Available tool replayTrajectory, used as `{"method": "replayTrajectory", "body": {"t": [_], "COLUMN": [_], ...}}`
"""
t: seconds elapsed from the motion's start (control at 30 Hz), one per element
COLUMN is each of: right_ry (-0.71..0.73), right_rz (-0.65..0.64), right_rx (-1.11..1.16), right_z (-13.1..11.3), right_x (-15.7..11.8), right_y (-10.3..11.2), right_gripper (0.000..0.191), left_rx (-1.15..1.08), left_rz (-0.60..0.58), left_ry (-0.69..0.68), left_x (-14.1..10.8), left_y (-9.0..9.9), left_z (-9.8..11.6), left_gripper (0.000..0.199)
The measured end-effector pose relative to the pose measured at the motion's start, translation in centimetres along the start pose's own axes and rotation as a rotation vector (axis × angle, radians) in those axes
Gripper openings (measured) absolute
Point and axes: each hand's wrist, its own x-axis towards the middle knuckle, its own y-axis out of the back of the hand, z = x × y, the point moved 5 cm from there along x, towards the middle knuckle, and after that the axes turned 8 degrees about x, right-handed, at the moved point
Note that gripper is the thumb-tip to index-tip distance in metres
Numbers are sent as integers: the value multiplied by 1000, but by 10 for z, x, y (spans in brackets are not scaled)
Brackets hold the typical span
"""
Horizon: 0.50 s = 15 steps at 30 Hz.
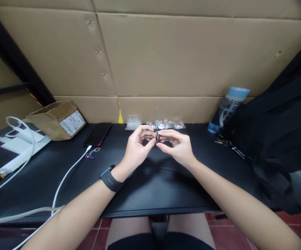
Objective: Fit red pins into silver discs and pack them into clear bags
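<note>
Between my two hands, above the black table, is a small round shiny metal disc [156, 136] seen nearly edge-on, with a bit of red by it. My left hand [140, 141], with a black watch [111, 178] on its wrist, pinches the disc's left side. From the other side my right hand [178, 144] grips it between thumb and fingers. Just behind the hands lie several similar discs in clear plastic bags [163, 124], red marks on them. Beside these, to the left, is a small stack of clear plastic bags [133, 122]. What kind of disc it is I cannot make out.
An opened cardboard box [58, 119] and a dark phone [97, 134] stand left on the black table [129, 198]. White cables [62, 180] run along the left. At right are a blue-lidded bottle [227, 109], keys [222, 141] and a black bag [277, 121]. A cardboard wall [166, 59] closes the back.
</note>
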Motion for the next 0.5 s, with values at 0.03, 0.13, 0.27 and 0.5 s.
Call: {"method": "replayTrajectory", "body": {"t": [0.03, 0.13, 0.27, 0.5], "right_ry": [-3, -14, -40, -68], "right_rz": [0, -10, -18, -33], "right_rx": [2, 12, 58, 138], "right_z": [0, -2, -3, -2], "right_x": [0, -1, -1, -1], "right_y": [0, -1, -3, -6], "right_gripper": [38, 37, 32, 29], "left_rx": [6, 60, 146, 163], "left_rz": [-5, -15, -8, 31], "left_ry": [-7, -30, -82, -77], "left_x": [0, -1, -1, -3], "left_y": [0, 0, 3, 6], "left_z": [0, 2, 8, 10], "left_gripper": [29, 26, 20, 26]}}
